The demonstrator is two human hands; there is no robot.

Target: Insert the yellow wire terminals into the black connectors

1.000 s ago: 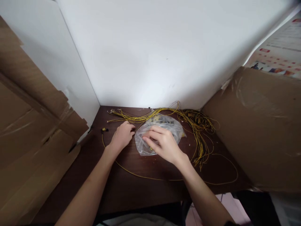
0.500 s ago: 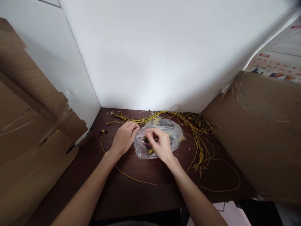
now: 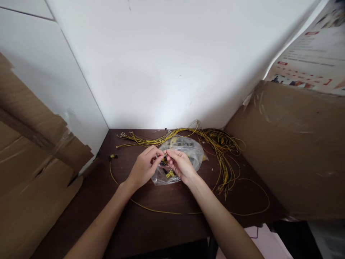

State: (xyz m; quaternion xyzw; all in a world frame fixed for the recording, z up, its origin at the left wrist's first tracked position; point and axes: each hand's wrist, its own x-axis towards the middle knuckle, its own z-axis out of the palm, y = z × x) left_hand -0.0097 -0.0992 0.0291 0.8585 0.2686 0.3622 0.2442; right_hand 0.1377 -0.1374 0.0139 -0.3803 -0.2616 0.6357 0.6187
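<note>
Above the clear plastic bag [image 3: 198,147], my left hand [image 3: 147,164] and my right hand [image 3: 181,164] meet at the fingertips. Both are closed in a pinch. A thin yellowish bit shows between them, too small to name. Through the film of the bag I see small yellow and black connectors [image 3: 170,174]. Behind the bag, a bundle of yellow and black wires [image 3: 172,135] runs across the table, its white-tipped ends at the left. One single yellow wire [image 3: 159,211] loops below my forearms and leads to a small yellow and black connector [image 3: 112,157] at the left.
The dark brown table [image 3: 151,230] ends at a white wall [image 3: 151,79]. Cardboard [image 3: 29,172] stands at the left, and more cardboard [image 3: 277,151] at the right. Coiled wires [image 3: 221,140] lie at the back right. Pink sheets [image 3: 265,241] show below the table's front edge.
My hands have come together, fingertip to fingertip, where a gap stood between them. The right hand has turned and lifted off the bag's front part. The whole view has shifted slightly.
</note>
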